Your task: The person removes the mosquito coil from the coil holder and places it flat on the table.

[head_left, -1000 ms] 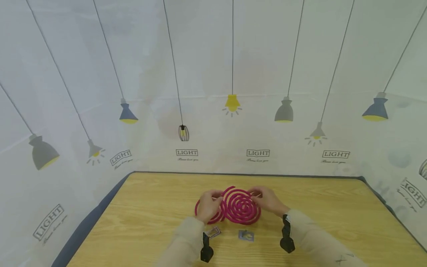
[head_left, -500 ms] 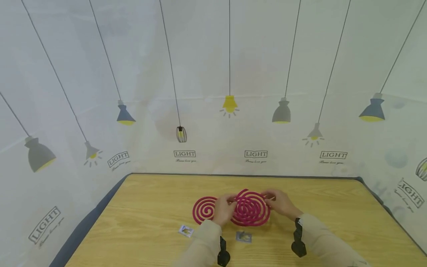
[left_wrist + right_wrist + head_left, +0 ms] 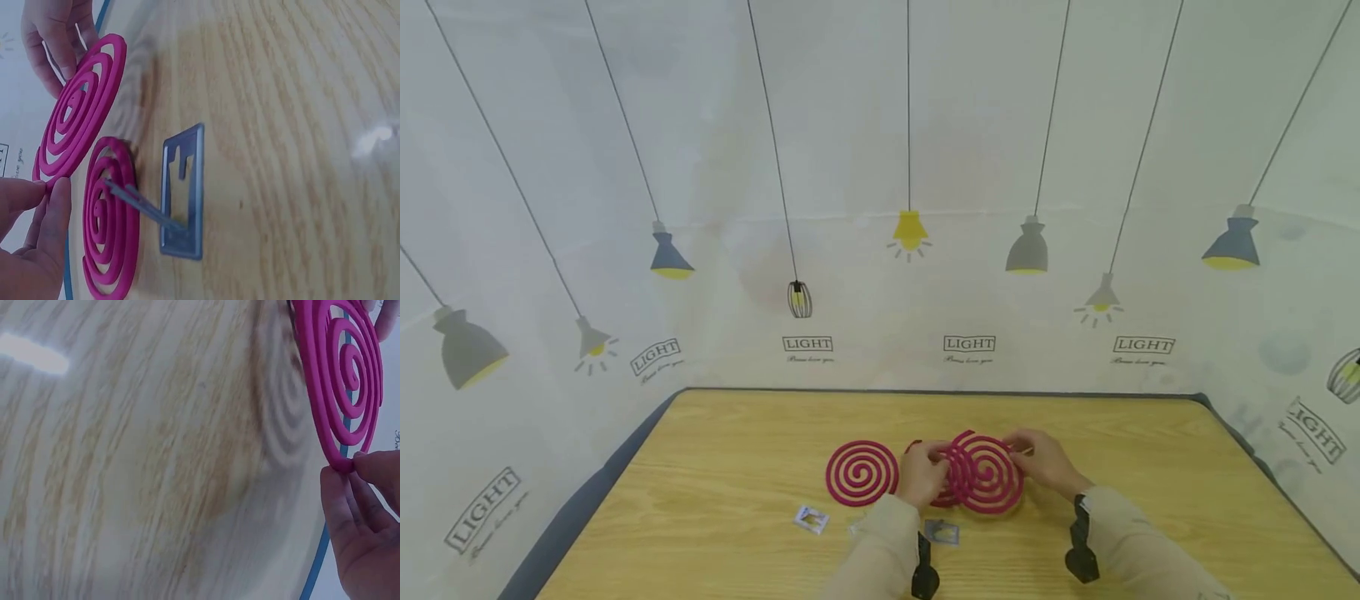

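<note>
Between my two hands a magenta mosquito coil (image 3: 992, 508) is held tilted above the table. My left hand (image 3: 922, 476) pinches its left edge between thumb and fingers. The right hand (image 3: 1043, 461) pinches the opposite rim, its thumb and fingertips plain in the right wrist view. Below the held coil, a second coil (image 3: 130, 212) lies on the table, partly hidden by the left hand in the head view. A third coil (image 3: 831, 472) lies flat to the left. Closest to the person is a small metal coil stand (image 3: 942, 532), its thin prong bent upward.
Another small metal stand (image 3: 811, 519) lies in front of the left coil. The wooden table (image 3: 1150, 475) ends at a dark edge against a white curtain (image 3: 865, 167) printed with hanging lamps.
Both hands have moved right with the held coil, away from the coil on the left. That left coil, earlier partly covered by the left hand, now shows whole, and the second coil below shows more.
</note>
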`<state>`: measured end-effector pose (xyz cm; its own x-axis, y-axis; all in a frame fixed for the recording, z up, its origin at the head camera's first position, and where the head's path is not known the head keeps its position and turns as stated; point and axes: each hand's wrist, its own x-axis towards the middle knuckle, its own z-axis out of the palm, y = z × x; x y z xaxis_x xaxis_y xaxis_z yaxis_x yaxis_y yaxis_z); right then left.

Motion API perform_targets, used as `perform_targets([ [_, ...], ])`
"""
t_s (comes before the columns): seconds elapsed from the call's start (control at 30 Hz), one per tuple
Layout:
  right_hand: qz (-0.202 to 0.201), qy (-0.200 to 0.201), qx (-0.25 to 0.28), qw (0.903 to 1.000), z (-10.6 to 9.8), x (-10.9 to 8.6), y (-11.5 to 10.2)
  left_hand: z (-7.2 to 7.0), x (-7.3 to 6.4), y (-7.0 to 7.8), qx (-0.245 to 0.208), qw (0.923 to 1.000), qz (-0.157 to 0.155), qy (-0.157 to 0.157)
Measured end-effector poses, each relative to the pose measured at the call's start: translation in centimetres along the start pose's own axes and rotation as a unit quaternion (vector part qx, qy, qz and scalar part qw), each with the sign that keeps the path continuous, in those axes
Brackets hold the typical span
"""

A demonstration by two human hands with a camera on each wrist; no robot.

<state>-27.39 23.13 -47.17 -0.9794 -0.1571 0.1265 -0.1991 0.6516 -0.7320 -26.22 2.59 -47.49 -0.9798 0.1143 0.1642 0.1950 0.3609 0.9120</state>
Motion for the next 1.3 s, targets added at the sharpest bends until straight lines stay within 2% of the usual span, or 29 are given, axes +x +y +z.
perform_targets([
  [0.13,-0.004,0.001,-0.01,0.9999,-0.2,-0.3,0.8,0.7,-0.2,0.4,0.018,0.9997,0.012,0.011],
  [0.27,0.005,-0.002,-0.017,0.9998,-0.4,-0.5,1.2,1.0,-0.3,0.6,0.034,0.9993,0.012,0.01],
  [0.33,0.002,0.0,-0.022,0.9997,-0.5,-0.6,1.4,1.1,-0.4,0.6,0.038,0.9992,0.009,0.003],
  [0.5,-0.006,0.004,-0.037,0.9993,-0.8,-0.8,1.8,1.6,-0.5,0.5,0.016,0.9996,-0.001,-0.022],
  [0.7,-0.007,-0.001,-0.042,0.9991,-1.0,-1.0,2.2,1.9,-0.4,0.4,0.011,0.9994,-0.008,-0.032],
  [0.93,0.007,-0.003,-0.057,0.9983,-1.3,-1.1,2.3,2.2,-0.5,0.5,0.026,0.9983,-0.002,-0.052],
  [1.17,0.023,-0.009,-0.074,0.9969,-1.7,-1.4,2.5,2.4,-0.8,1.4,0.016,0.9962,-0.023,-0.083],
  [1.3,0.032,-0.005,-0.078,0.9964,-1.7,-1.4,2.8,2.6,-0.8,1.5,0.023,0.996,-0.03,-0.081],
])
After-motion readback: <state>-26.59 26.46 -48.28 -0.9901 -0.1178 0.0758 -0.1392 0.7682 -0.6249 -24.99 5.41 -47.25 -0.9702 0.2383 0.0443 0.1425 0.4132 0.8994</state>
